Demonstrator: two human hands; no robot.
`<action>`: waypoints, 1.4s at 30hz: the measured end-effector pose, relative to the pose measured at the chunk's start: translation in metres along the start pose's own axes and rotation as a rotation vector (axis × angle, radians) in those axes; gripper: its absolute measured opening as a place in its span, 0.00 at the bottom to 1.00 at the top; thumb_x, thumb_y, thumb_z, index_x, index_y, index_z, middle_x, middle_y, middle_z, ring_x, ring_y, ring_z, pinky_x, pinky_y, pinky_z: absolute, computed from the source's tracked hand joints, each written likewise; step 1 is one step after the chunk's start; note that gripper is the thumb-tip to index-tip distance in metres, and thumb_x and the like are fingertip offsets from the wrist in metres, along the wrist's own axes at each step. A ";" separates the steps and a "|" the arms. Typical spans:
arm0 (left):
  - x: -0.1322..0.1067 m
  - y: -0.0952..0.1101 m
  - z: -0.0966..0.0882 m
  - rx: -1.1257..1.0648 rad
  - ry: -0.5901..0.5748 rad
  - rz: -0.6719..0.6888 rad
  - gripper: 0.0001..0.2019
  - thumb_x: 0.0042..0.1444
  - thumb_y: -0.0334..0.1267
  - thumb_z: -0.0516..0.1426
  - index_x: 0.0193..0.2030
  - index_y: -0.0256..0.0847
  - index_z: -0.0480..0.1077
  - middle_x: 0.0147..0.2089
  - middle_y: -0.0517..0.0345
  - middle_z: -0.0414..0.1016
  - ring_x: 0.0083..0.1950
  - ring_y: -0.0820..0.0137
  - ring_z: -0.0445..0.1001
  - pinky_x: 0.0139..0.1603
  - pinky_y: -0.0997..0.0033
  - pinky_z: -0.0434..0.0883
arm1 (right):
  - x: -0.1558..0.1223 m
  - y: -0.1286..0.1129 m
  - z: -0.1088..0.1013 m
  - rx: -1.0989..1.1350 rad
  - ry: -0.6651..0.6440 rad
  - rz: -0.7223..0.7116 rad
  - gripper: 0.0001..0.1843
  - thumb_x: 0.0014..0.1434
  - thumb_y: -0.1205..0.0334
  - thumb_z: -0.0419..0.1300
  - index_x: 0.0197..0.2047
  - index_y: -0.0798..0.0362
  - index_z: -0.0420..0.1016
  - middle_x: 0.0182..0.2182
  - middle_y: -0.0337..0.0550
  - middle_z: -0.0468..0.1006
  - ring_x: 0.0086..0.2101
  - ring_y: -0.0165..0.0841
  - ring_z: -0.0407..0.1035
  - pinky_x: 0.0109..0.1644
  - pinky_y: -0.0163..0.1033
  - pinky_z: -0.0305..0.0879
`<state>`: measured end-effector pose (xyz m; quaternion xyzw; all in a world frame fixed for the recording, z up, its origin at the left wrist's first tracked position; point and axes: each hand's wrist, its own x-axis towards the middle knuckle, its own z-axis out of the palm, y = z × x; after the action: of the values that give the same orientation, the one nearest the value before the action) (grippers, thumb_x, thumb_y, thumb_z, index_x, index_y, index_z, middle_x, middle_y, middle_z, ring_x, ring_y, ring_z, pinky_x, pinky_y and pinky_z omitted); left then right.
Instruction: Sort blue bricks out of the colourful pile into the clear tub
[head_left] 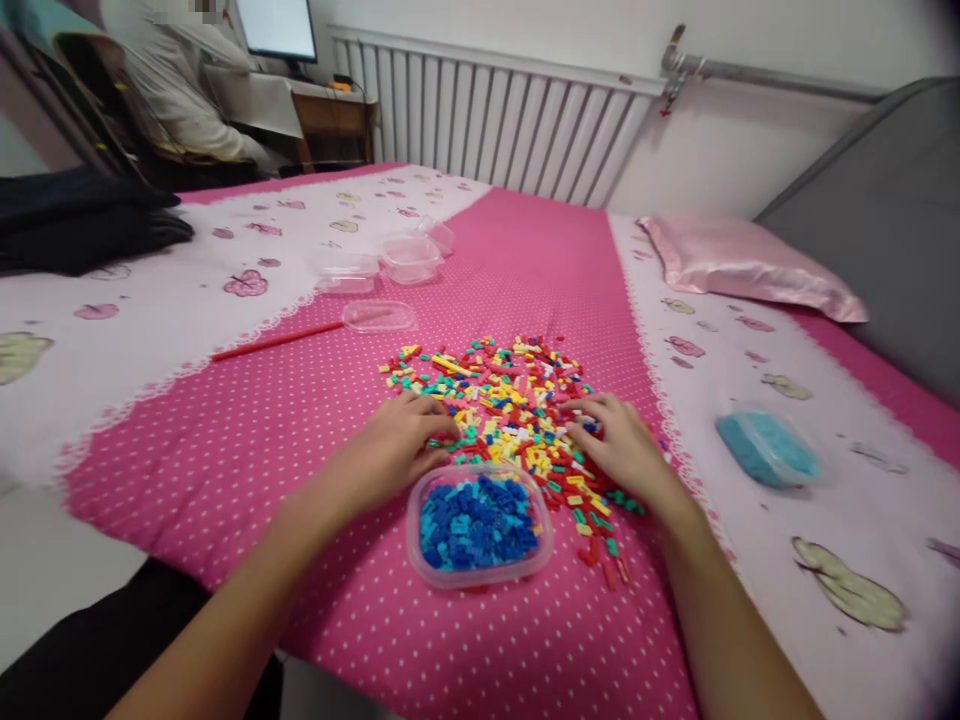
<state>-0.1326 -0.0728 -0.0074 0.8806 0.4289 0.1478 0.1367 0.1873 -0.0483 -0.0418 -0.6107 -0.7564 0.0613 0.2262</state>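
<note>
A loose pile of small plastic building bricks (510, 392) in red, yellow, green, white and blue is spread on the pink dotted bedspread (352, 600). At the left edge of the pile rests my left hand (414, 432), its fingers slightly bent and apart, with nothing visible in them. On the right side my right hand (619, 445) reaches over the bricks with fingers spread, the fingertips among the pieces. Between my forearms, just in front of the pile, stands a clear plastic tub (480, 578) filled with dark and light blue bricks (480, 520).
Clear containers (409, 258) and a lid (379, 316) beside a red stick (277, 341) lie farther back. A tub of light blue pieces (769, 447) sits right, below a pink pillow (750, 265). Dark cloth (82, 220) lies left. A person (180, 90) sits near a monitor (277, 30).
</note>
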 end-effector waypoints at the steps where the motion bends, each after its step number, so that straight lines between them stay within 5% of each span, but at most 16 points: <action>1: 0.001 -0.001 0.002 0.010 -0.020 0.009 0.08 0.65 0.38 0.58 0.48 0.44 0.76 0.51 0.52 0.74 0.53 0.59 0.69 0.54 0.59 0.65 | 0.000 0.002 0.000 0.001 -0.015 0.005 0.14 0.63 0.57 0.58 0.48 0.47 0.81 0.47 0.49 0.78 0.50 0.46 0.70 0.56 0.52 0.63; 9: 0.007 -0.006 0.005 0.066 -0.031 -0.037 0.07 0.64 0.37 0.57 0.45 0.41 0.75 0.47 0.52 0.76 0.48 0.59 0.69 0.49 0.59 0.65 | 0.000 0.004 -0.007 -0.047 0.077 0.093 0.15 0.66 0.61 0.55 0.50 0.51 0.80 0.46 0.52 0.75 0.50 0.47 0.68 0.57 0.56 0.62; 16: 0.006 -0.005 0.006 0.072 -0.032 -0.036 0.07 0.65 0.38 0.56 0.45 0.42 0.74 0.47 0.52 0.75 0.48 0.59 0.69 0.49 0.60 0.64 | -0.006 -0.033 -0.007 -0.069 0.027 -0.213 0.07 0.64 0.63 0.61 0.38 0.46 0.81 0.43 0.47 0.77 0.48 0.47 0.67 0.55 0.57 0.59; 22: 0.005 0.000 0.004 0.061 -0.038 -0.051 0.06 0.65 0.37 0.56 0.45 0.41 0.74 0.47 0.52 0.75 0.49 0.60 0.67 0.48 0.61 0.64 | -0.007 -0.034 -0.005 -0.140 0.067 -0.143 0.07 0.62 0.67 0.62 0.34 0.48 0.80 0.42 0.48 0.79 0.47 0.48 0.68 0.54 0.58 0.60; 28: 0.005 0.000 0.005 0.080 -0.048 -0.039 0.07 0.67 0.38 0.54 0.46 0.42 0.73 0.47 0.52 0.74 0.50 0.60 0.67 0.50 0.61 0.63 | -0.007 -0.052 -0.022 0.311 0.103 -0.092 0.04 0.61 0.67 0.63 0.34 0.49 0.79 0.35 0.43 0.82 0.40 0.41 0.74 0.51 0.50 0.65; 32: 0.005 -0.001 0.006 0.100 -0.057 -0.028 0.07 0.67 0.38 0.54 0.46 0.41 0.72 0.47 0.52 0.75 0.50 0.60 0.67 0.50 0.61 0.63 | -0.015 -0.074 -0.035 0.663 -0.206 -0.331 0.02 0.61 0.60 0.66 0.36 0.47 0.82 0.35 0.39 0.83 0.39 0.36 0.76 0.47 0.43 0.69; 34: 0.005 -0.001 0.007 0.099 -0.055 -0.024 0.07 0.67 0.38 0.54 0.46 0.41 0.72 0.47 0.51 0.75 0.50 0.60 0.67 0.50 0.61 0.63 | -0.016 -0.076 -0.036 0.711 -0.211 -0.391 0.06 0.63 0.56 0.64 0.39 0.45 0.83 0.38 0.39 0.84 0.42 0.37 0.76 0.50 0.44 0.68; 38: 0.005 -0.001 0.007 0.073 -0.026 -0.033 0.07 0.66 0.38 0.55 0.45 0.42 0.73 0.47 0.52 0.75 0.48 0.61 0.67 0.48 0.62 0.63 | -0.010 -0.058 -0.026 0.526 0.112 -0.231 0.13 0.69 0.55 0.56 0.41 0.46 0.83 0.39 0.44 0.84 0.43 0.40 0.75 0.51 0.48 0.67; 42: 0.005 0.001 0.006 0.088 -0.036 -0.048 0.06 0.66 0.38 0.55 0.44 0.41 0.72 0.48 0.51 0.75 0.48 0.60 0.67 0.48 0.61 0.63 | -0.005 -0.039 -0.007 0.134 0.085 -0.173 0.12 0.67 0.62 0.56 0.43 0.47 0.82 0.43 0.48 0.81 0.47 0.46 0.70 0.54 0.54 0.64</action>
<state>-0.1267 -0.0703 -0.0118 0.8778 0.4534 0.1095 0.1090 0.1557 -0.0643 -0.0230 -0.5287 -0.7901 0.0662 0.3029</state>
